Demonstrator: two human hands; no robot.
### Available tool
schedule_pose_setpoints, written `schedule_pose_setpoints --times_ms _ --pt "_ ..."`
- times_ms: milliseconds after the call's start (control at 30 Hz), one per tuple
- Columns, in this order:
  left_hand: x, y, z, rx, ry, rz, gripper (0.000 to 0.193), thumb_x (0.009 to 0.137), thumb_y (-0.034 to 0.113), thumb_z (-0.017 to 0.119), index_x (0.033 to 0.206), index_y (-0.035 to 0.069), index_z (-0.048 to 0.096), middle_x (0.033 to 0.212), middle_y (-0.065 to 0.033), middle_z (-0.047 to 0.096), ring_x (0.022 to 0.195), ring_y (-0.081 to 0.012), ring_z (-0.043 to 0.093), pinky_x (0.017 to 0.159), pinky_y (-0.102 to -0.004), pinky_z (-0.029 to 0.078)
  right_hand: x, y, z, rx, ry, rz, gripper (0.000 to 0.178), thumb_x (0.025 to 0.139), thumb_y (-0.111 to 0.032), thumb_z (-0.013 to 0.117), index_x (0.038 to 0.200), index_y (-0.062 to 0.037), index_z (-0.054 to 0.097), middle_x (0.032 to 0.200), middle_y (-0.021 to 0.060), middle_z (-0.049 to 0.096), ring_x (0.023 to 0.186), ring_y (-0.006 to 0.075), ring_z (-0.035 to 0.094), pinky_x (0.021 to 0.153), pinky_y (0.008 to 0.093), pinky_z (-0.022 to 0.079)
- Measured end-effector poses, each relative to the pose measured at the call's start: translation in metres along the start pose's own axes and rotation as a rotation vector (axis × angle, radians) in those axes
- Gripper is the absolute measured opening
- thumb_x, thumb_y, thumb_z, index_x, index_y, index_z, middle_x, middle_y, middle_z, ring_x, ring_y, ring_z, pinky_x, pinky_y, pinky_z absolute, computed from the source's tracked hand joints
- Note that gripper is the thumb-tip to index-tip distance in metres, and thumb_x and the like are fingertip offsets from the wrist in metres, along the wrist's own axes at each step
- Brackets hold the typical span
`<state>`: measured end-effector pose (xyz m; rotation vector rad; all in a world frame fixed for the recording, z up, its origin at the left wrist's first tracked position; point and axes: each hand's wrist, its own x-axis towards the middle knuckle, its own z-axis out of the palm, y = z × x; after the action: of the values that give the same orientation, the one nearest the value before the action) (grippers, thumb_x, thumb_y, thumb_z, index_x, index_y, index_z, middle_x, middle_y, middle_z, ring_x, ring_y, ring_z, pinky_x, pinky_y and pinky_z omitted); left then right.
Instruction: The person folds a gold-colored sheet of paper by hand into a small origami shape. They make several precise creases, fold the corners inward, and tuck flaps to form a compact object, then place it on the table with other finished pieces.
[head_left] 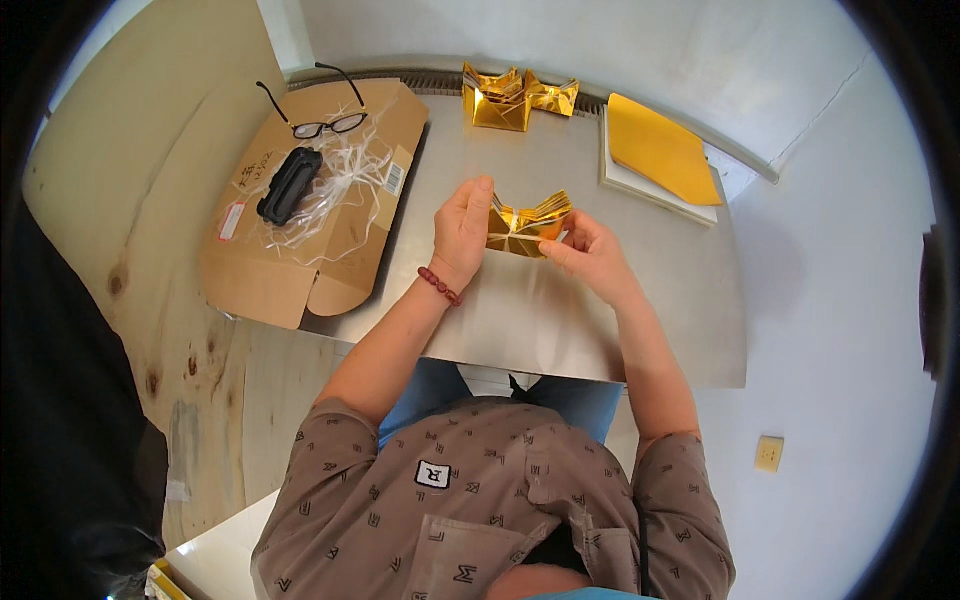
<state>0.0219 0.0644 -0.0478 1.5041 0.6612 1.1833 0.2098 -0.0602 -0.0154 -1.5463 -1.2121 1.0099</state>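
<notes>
Far off to the left of my hands a flattened cardboard box (310, 215) lies half on the desk (560, 320), and on it rest a black oblong case (289, 185), a tangle of clear plastic strapping (335, 195) and, at its far end, a pair of dark-rimmed glasses (325, 122). My left hand (462, 228), with a string of dark red beads (439, 286) around the wrist, is closed on the left side of a folded gold paper piece (528, 226), thumb and fingers pinching its upright edge. That gold piece sits directly between my two hands, held just above the desk near its middle, its pointed corners standing up. My right hand (588, 252) grips the right side of the same piece, fingertips pressed against its lower fold. Beyond my hands, at the far edge of the desk, a small cluster of finished gold paper shapes (512, 97) stands together. Farther to the right and beyond my right hand lies a stack of flat sheets (660, 150), gold on top with a pale layer under it, well apart from what I am holding.
</notes>
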Motion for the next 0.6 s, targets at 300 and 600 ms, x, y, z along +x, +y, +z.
schedule_pose_setpoints --times_ms 300,600 --pt "0.016 -0.041 -0.001 0.04 0.023 -0.167 0.036 0.11 0.03 0.059 0.128 -0.001 0.061 0.117 -0.0089 0.07 0.107 -0.0157 0.066 0.096 -0.0307 0.052 0.115 0.017 -0.063 -0.022 0.425 -0.204 0.033 0.091 -0.019 0.08 0.117 -0.0009 0.069 0.095 0.002 0.074 0.073 0.0111 0.066 0.069 0.0281 0.053" --pt "0.006 -0.041 0.003 0.108 0.004 -0.209 0.029 0.103 0.023 0.068 0.122 0.001 0.065 0.108 -0.0077 0.074 0.098 -0.014 0.068 0.089 -0.0298 0.055 0.217 0.037 -0.107 -0.128 0.494 0.015 0.036 0.088 -0.019 0.081 0.119 -0.0038 0.073 0.091 0.0035 0.076 0.069 0.011 0.068 0.067 0.0279 0.057"
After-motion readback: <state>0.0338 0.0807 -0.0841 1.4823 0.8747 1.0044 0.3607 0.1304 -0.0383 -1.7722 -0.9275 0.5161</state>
